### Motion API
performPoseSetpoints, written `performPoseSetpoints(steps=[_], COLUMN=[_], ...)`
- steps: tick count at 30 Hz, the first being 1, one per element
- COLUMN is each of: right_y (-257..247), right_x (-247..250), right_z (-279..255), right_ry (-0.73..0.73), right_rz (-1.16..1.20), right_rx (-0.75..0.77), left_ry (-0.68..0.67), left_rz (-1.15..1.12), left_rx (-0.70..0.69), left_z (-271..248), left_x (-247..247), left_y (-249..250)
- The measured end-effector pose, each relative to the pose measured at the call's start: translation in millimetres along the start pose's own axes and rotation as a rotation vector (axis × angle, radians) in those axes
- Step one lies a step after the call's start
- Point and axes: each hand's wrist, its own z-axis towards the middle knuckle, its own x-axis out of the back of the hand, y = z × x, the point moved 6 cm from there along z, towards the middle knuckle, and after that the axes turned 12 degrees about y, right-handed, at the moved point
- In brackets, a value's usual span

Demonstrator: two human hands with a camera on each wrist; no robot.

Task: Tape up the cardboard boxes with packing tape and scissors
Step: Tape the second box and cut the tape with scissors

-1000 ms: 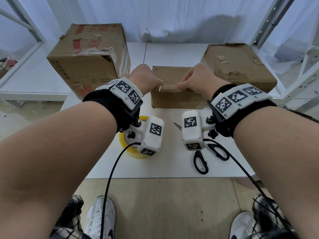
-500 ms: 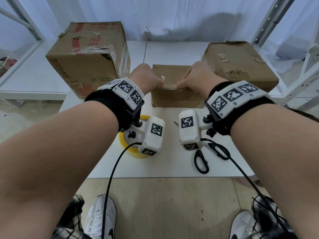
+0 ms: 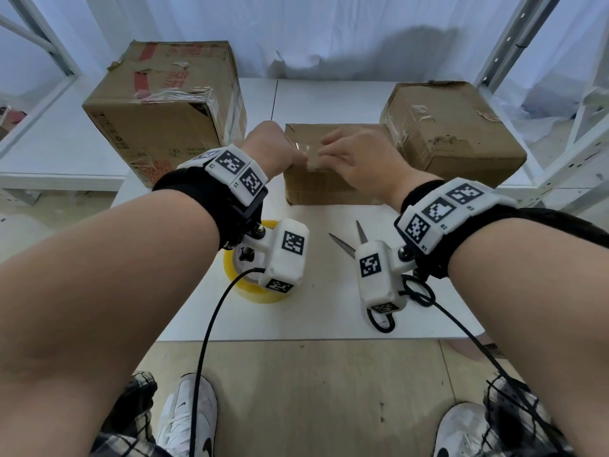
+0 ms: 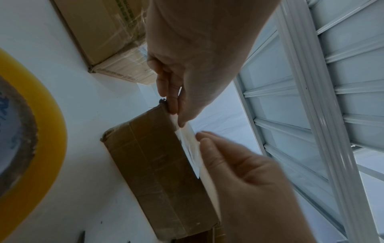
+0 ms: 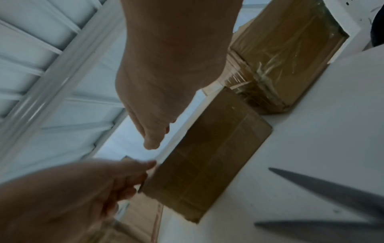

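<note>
The left hand [image 3: 270,145] is curled at the near left top edge of a small cardboard box [image 3: 333,183], its thumb and forefinger pinching one end of a clear strip of tape [image 4: 188,144]; the right hand [image 3: 357,159] hovers over the box top just beside it, fingers loosely spread and a little blurred, fingertips at the strip, though whether they grip it I cannot tell; the strip lies along the box's upper front edge. The small box sits in the middle of a white bench [image 3: 316,311]; nearer the person, a yellow roll of packing tape [image 3: 245,285] lies flat under the left wrist, and a pair of scissors [image 3: 352,239] lies under the right wrist, blades parted and pointing toward the box; a large taped box [image 3: 164,107] stands at the back left, and a flatter taped box [image 3: 451,127] at the back right, close beside the small one.
</note>
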Motion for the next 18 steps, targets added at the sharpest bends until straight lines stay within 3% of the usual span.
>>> performPoseSetpoints(steps=[3,6,15,18], right_y=[-2.7,4.0,9.2,8.7], right_x=[-24.2,-36.9,-40.8,-41.4], right_z=[-13.3,-23.6,-26.8,-26.3], right_ry=[-0.205,-0.302,-0.318,-0.300], right_rz=[-0.111,-0.267,-0.322,-0.328], right_rx=[0.049,0.097,0.113,0.108], left_ry=[-0.014,-0.011,0.050,0.075], left_rz=[0.024,0.049,0.181,0.129], left_rx=[-0.007,-0.016,-0.065,-0.126], left_z=[1.0,4.5,18.6,20.1], left_x=[1.2,1.4,7.7,11.2], left_y=[0.5,0.7,-6.7,-15.8])
